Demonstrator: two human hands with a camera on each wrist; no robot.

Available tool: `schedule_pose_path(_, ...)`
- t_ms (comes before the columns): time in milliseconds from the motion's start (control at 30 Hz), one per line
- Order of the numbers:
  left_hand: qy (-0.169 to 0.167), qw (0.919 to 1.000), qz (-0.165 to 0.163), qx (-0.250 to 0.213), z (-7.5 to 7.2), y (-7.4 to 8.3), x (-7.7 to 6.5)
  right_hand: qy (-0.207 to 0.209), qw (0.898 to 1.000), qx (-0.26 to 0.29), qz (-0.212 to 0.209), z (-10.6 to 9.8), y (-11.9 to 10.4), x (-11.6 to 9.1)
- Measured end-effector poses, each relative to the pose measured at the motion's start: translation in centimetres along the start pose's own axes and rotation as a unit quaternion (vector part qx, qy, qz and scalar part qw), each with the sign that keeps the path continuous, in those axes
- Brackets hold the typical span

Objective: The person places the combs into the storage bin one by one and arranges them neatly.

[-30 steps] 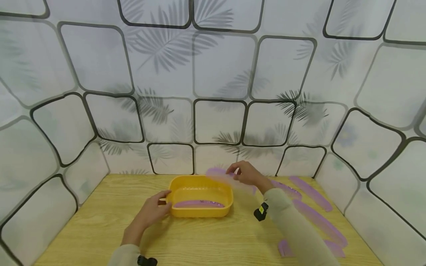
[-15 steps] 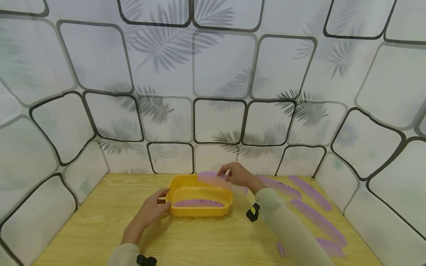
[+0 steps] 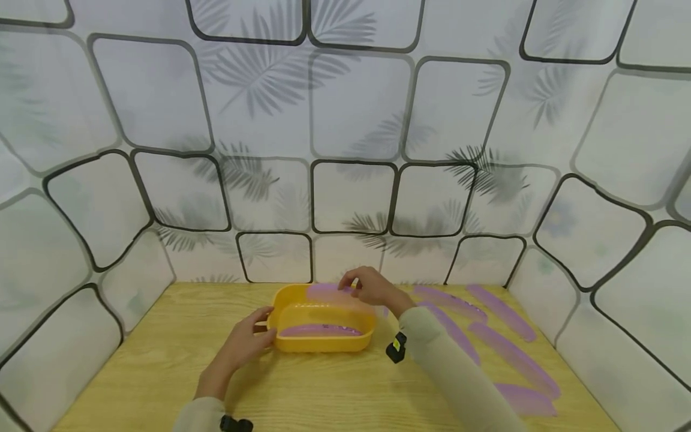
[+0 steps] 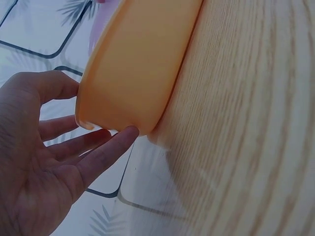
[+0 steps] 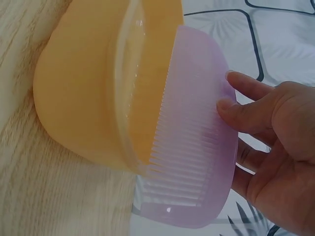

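Note:
A yellow plastic basin stands on the wooden table, with one purple comb lying inside along its near wall. My left hand holds the basin's left end, thumb and fingers spread around the corner. Over the basin's back right rim, my right hand pinches a translucent purple wide comb by its smooth spine. The comb's teeth point toward the basin, and its upper part overlaps the basin opening in the right wrist view.
Several more purple combs lie on the right of the wooden table, including one near the back right edge and one at the front right. A patterned curtain encloses the back and sides.
My right hand has carried the comb leftward, farther over the basin. The left hand stays at the basin's left end, and the basin has hardly moved.

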State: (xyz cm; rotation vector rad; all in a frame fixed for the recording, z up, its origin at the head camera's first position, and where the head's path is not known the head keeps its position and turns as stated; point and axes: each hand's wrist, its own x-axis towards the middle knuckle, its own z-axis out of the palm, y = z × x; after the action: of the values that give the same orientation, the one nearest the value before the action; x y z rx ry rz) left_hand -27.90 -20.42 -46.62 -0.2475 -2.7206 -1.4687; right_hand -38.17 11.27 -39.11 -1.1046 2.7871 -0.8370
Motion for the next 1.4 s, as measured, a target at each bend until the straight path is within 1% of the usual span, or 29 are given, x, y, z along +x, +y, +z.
schedule_pose_path(133, 0.001, 0.9999, -0.004, -0.012, 0.1, -0.3, 0.0, -0.003, 1.0, 0.002, -0.002, 0.5, -0.4, 0.2)
schedule_pose_path(367, 0.003, 0.9999, -0.004, -0.014, 0.1, -0.2, -0.1, 0.0, 1.0, -0.012, -0.024, 0.9, -1.1, 1.0)
schedule_pose_path(567, 0.003, 0.9999, -0.004, -0.015, 0.1, -0.4, -0.1, -0.008, 1.0, -0.005, -0.023, 1.6, -1.6, 1.8)
schedule_pose_path(800, -0.002, 0.9995, -0.003, -0.03, 0.2, -0.4, -0.1, -0.013, 1.0, -0.002, -0.019, 2.3, -2.0, 2.6)
schedule_pose_path(1033, 0.002, 0.9998, 0.002, -0.019, 0.1, -0.2, -0.2, -0.022, 1.0, -0.003, -0.015, 2.9, -2.1, 3.1)
schedule_pose_path(1233, 0.002, 0.9997, 0.005, -0.022, 0.1, -0.2, -0.1, -0.038, 0.999, -0.005, -0.008, 3.5, -1.9, 3.4)
schedule_pose_path(1400, 0.002, 0.9998, 0.009, -0.018, -0.1, -0.2, -0.1, -0.035, 0.999, -0.004, -0.001, 4.2, -1.6, 3.9)
